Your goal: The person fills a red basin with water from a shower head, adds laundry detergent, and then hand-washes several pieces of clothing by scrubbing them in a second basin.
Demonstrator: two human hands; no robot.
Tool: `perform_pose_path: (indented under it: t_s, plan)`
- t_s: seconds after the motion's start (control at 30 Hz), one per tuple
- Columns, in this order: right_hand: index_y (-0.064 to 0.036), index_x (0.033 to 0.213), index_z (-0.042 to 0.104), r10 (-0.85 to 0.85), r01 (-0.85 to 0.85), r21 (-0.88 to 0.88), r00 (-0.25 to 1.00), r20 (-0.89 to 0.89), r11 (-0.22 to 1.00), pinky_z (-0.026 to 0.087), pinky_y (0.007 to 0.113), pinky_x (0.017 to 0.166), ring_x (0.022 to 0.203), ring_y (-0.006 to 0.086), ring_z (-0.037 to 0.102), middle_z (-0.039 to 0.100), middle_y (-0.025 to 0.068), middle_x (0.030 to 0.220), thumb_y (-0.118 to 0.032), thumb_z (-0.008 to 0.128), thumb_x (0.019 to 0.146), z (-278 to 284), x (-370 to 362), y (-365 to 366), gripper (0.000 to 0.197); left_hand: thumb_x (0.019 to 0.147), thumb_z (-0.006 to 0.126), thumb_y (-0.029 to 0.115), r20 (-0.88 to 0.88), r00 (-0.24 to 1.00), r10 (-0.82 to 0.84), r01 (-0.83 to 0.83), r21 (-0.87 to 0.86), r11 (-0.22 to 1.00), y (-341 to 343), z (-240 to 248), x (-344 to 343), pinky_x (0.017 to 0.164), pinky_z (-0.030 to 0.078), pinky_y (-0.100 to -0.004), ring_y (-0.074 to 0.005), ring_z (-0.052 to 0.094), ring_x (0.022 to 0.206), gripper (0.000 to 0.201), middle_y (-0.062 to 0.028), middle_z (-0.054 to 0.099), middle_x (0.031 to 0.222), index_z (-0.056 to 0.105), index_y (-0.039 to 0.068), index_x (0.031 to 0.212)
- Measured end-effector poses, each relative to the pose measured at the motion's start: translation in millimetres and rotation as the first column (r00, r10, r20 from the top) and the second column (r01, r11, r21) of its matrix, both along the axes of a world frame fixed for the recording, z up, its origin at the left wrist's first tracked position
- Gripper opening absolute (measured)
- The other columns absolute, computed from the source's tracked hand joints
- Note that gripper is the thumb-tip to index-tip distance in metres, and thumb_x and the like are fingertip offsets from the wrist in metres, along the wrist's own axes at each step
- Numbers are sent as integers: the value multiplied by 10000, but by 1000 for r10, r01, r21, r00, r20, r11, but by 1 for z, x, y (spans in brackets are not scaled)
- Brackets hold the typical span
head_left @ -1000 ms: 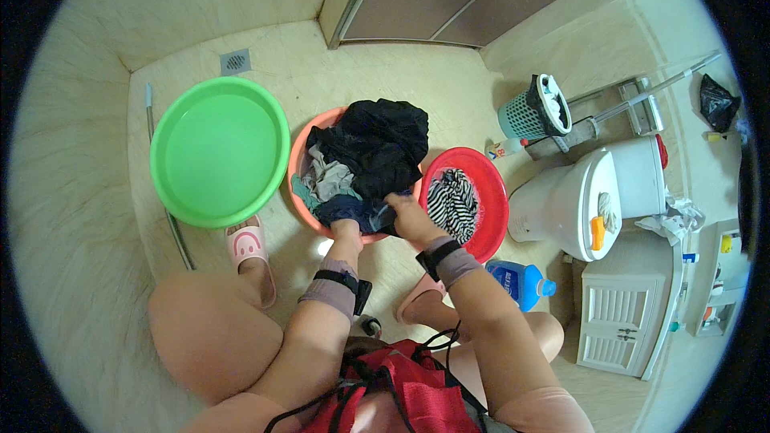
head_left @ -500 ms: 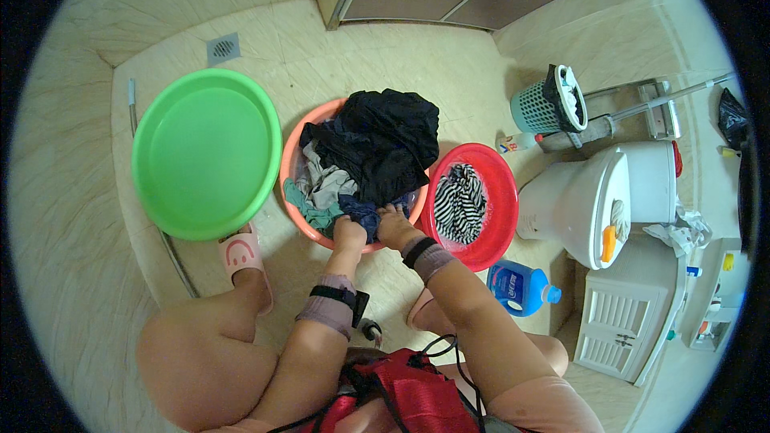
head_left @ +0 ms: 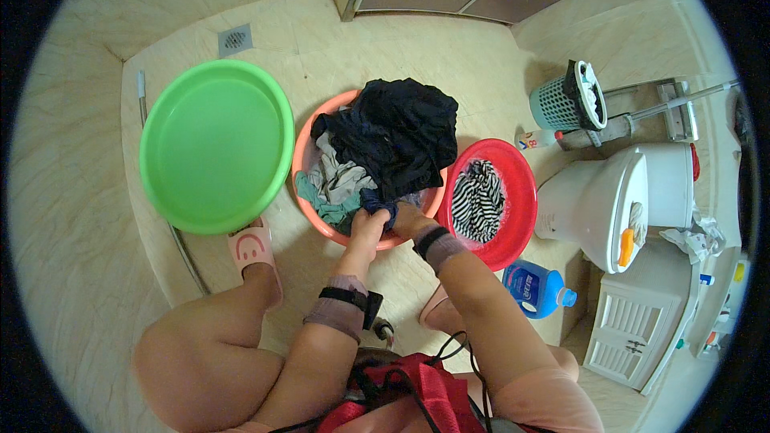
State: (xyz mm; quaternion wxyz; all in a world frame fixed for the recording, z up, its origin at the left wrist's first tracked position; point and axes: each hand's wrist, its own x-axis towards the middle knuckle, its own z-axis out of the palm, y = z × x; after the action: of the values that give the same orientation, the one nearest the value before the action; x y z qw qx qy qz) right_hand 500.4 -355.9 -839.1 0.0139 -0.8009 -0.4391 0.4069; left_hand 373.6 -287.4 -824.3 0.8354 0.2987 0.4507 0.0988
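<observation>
In an orange basin (head_left: 303, 212) on the floor before me lies a heap of wet clothes. My left hand (head_left: 370, 228) is closed on a dark blue garment (head_left: 380, 205) at the basin's near side. Beside it, my right hand (head_left: 411, 220) reaches down against the same garment with its fingers curled, their tips hidden. A large black garment (head_left: 405, 132) tops the heap and hangs over the far right rim. Grey cloth (head_left: 341, 178) and green cloth (head_left: 333, 210) lie to the left of the hands.
A green basin (head_left: 216, 148) stands at the left. To the right are a red basin (head_left: 525, 220) with a striped garment (head_left: 478, 200) in water, a blue detergent bottle (head_left: 536, 289), a toilet (head_left: 593, 208) and a wastebasket (head_left: 557, 103). A floor drain (head_left: 235, 40) lies at the far left.
My right hand has gone deeper at the basin's near side, and its fingers have curled out of sight. My left hand has lifted a little with the dark blue garment. The view has shifted slightly.
</observation>
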Motion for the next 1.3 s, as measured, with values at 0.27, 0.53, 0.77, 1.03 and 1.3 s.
perform_pose_path:
  t_s: [0.27, 0.53, 0.77, 1.03, 1.3]
  plan:
    - [-73, 1103, 627, -314, 254, 626, 949, -16, 737, 413, 376, 908, 1037, 313, 535, 621, 183, 982, 84, 506, 654, 117, 2, -13, 491, 689, 573, 21, -439, 898, -1, 277, 565, 777, -4, -45, -5, 776, 472, -375, -337, 637, 885, 342, -183, 662, 946, 629, 23, 1026]
    - [-70, 1031, 653, 311, -327, 13, 909, 277, 945, 267, 602, 1028, 1136, 397, 453, 546, 198, 1092, -219, 517, 798, 44, -40, -10, 309, 897, 520, 410, -52, 999, 16, -22, -117, 993, 11, 23, -2, 859, 436, -315, -218, 561, 970, 491, -109, 611, 1065, 606, -43, 1065]
    - [-40, 1117, 624, 487, -433, -318, 866, 111, 843, 241, 559, 1060, 1239, 410, 413, 517, 221, 1270, -246, 496, 849, 2, -37, 23, 362, 875, 556, 460, -82, 994, 67, -74, -82, 994, 15, 5, -9, 900, 420, -329, -214, 539, 1031, 581, -105, 575, 1165, 551, -33, 1182]
    - [-56, 926, 689, 257, -248, -143, 965, 49, 958, 486, 430, 804, 903, 358, 634, 659, 195, 975, -287, 553, 814, -25, -14, 17, 291, 929, 496, 401, -124, 990, 74, -64, 83, 994, 5, 17, -2, 829, 445, -322, -213, 580, 920, 494, -140, 638, 1024, 610, -68, 1031]
    - [-10, 1025, 595, -208, 255, 573, 967, -147, 779, 484, 332, 794, 894, 240, 591, 598, 103, 948, 79, 516, 734, 69, -18, -15, 315, 901, 530, 427, 177, 954, 243, -102, -569, 816, 18, 22, -2, 862, 473, -425, -260, 589, 949, 487, -124, 610, 1089, 547, 23, 1173]
